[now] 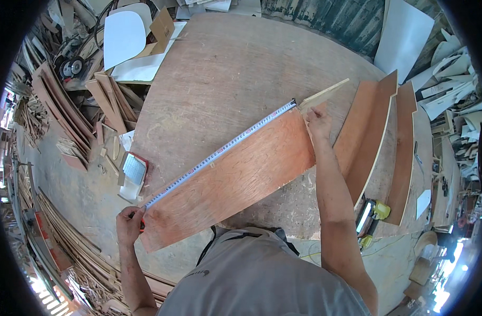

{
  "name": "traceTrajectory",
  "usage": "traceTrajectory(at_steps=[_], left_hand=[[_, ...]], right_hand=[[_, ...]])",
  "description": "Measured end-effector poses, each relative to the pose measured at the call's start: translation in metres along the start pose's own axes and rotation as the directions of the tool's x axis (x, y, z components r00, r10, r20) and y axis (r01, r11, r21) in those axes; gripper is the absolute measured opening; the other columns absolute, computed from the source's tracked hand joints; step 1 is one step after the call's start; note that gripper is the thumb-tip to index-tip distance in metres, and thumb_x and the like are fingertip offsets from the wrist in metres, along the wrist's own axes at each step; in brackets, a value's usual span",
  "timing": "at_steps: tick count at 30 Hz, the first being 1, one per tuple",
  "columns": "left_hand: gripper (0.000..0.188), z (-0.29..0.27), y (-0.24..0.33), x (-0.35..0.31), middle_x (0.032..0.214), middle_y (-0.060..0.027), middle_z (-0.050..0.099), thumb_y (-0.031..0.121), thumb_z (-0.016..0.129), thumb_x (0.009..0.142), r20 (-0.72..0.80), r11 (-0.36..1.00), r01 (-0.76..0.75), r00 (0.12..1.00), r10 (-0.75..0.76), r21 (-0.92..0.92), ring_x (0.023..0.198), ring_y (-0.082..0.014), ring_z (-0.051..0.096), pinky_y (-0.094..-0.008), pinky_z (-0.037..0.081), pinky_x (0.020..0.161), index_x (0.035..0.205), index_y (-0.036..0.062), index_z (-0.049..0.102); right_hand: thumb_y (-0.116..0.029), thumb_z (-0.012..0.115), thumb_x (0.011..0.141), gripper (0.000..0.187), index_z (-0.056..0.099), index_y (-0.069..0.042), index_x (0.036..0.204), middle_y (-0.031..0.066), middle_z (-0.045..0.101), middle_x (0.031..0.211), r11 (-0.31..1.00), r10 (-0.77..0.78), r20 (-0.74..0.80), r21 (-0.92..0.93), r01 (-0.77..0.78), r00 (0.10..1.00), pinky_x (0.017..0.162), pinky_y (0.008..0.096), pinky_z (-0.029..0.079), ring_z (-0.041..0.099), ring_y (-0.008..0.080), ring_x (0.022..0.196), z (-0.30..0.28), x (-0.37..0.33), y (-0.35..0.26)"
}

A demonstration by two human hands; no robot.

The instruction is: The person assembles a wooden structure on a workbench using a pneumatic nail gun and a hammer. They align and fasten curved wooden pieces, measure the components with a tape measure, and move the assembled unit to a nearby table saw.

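A long reddish-brown plywood board [233, 179] lies slantwise across the table, its near left end sticking out past the table edge. Along its far edge runs the pulled-out white blade of a tape measure [220, 151], ending at the upper right corner. My left hand [129, 225] is closed round the tape measure's case at the lower left; most of the case is hidden, with a bit of red and black showing. At the other end, my right hand [319, 124] pinches the near end of a thin pale wooden strip [328, 92] beside the board's corner.
Curved and angled plywood pieces [370, 126] stand on the table [220, 63] at right, with a yellow-green power tool [378, 210] near them. A calculator-like device [134, 169] sits by the left edge. Stacked offcuts [61, 110] and long strips [77, 237] crowd the left floor.
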State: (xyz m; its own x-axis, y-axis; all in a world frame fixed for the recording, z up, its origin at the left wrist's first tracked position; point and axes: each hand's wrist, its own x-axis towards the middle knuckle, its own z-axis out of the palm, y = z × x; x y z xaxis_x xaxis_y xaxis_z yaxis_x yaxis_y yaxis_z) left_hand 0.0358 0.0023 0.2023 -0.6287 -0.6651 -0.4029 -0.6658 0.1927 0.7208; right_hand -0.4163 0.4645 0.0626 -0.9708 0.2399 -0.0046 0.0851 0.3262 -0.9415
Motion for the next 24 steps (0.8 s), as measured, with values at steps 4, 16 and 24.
traceTrajectory(at_steps=[4, 16, 24], left_hand=[[0.021, 0.004, -0.004, 0.006, 0.055, 0.0008, 0.054, 0.016, 0.070, 0.089, 0.026, 0.999, -0.038, 0.999, 0.038, 0.023, 0.045, -0.0054, 0.050, -0.0232, 0.039, 0.039, 0.077, 0.0000, 0.066], [0.020, 0.003, -0.008, 0.007, 0.055, 0.0002, 0.054, 0.016, 0.068, 0.091, 0.008, 0.999, -0.019, 1.000, 0.019, 0.037, 0.043, -0.0058, 0.048, -0.0231, 0.037, 0.039, 0.079, 0.0003, 0.066], [0.018, 0.002, 0.005, -0.001, 0.055, 0.0001, 0.055, 0.016, 0.069, 0.089, 0.020, 0.999, 0.040, 0.999, -0.040, 0.018, 0.044, -0.0060, 0.049, -0.0232, 0.038, 0.038, 0.081, 0.0003, 0.067]], right_hand=[[-0.016, 0.069, 0.087, 0.026, 0.068, 0.003, 0.105, 0.0074, 0.068, 0.079, 0.997, 0.075, 0.013, -0.012, -0.075, 0.997, 0.061, 0.0278, 0.051, 0.063, 0.0132, 0.067, -0.001, -0.007, -0.008], [-0.020, 0.068, 0.090, 0.019, 0.066, -0.001, 0.089, 0.0030, 0.064, 0.075, 0.990, 0.137, 0.090, 0.023, -0.139, 0.987, 0.055, 0.0269, 0.047, 0.057, 0.0107, 0.062, 0.006, -0.003, -0.013], [-0.017, 0.071, 0.084, 0.020, 0.071, 0.003, 0.089, 0.0060, 0.069, 0.074, 1.000, 0.026, 0.037, -0.008, -0.025, 0.999, 0.064, 0.0284, 0.051, 0.062, 0.0126, 0.066, 0.015, 0.027, 0.023]])
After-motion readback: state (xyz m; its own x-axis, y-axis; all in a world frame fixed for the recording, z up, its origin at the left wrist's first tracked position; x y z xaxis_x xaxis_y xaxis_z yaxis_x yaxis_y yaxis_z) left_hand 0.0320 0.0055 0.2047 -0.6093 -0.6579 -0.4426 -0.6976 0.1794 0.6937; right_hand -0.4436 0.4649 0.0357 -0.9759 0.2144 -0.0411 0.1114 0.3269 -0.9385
